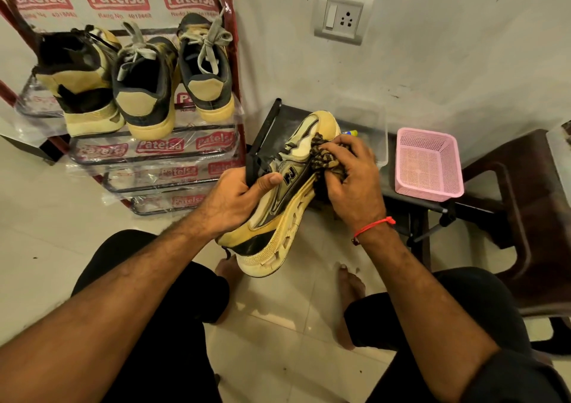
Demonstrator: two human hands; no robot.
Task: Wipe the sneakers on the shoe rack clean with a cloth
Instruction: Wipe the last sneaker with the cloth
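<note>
1. Both forearms are bare, without sleeves.
2. A thin red thread bracelet (372, 225) circles the right wrist.
3. Black shorts (148, 294) cover both thighs.
4. The feet (347, 282) are bare.

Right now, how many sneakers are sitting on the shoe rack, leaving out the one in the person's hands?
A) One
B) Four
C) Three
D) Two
C: three sneakers stand side by side, heels toward the camera, on one shelf of the shoe rack, while a fourth sneaker is held off the rack by the left hand as the right hand presses the cloth to it.
</note>
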